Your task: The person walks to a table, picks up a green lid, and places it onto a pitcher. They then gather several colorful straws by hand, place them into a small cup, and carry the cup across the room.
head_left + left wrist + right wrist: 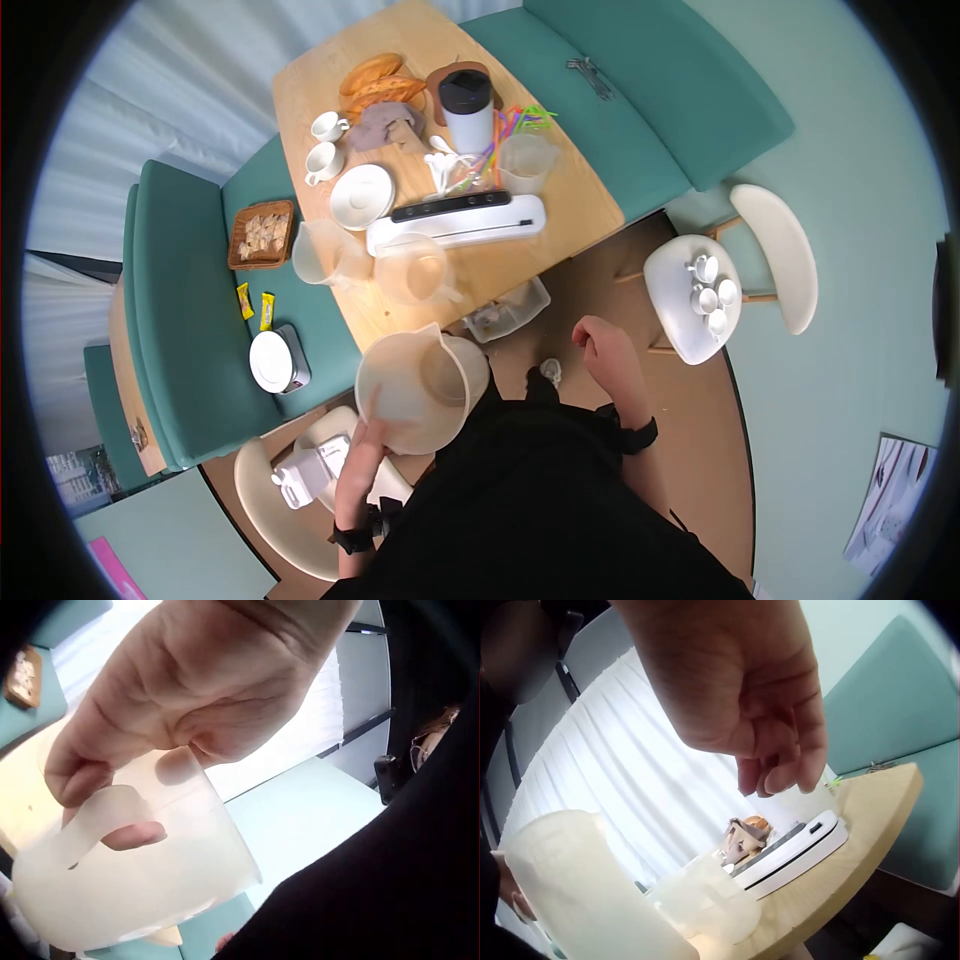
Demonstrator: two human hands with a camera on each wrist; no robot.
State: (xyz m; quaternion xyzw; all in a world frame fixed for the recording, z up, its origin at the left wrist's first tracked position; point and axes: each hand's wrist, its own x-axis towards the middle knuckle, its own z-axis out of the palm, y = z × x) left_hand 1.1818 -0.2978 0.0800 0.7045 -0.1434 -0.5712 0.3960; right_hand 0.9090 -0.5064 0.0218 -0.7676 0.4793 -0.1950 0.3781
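My left hand (366,462) grips a translucent plastic pitcher (400,385) in front of my body, beside the table's near edge. In the left wrist view, the fingers of the left hand (187,690) curl through the handle of the pitcher (187,862). My right hand (610,362) hangs to the right of the table, holding nothing. Its fingers look loosely curled in the right wrist view, where the right hand (757,697) appears above the table. Two more translucent pitchers stand at the table's near left edge, a left one (322,252) and a right one (412,268).
On the wooden table (545,245) are a white vacuum sealer (465,224), saucers (362,196), cups (324,162), bread (385,88), a tumbler (468,125), and another clear pitcher (527,160). A plastic bin (510,312) sits below. Chairs flank me; the right chair (665,270) bears several cups.
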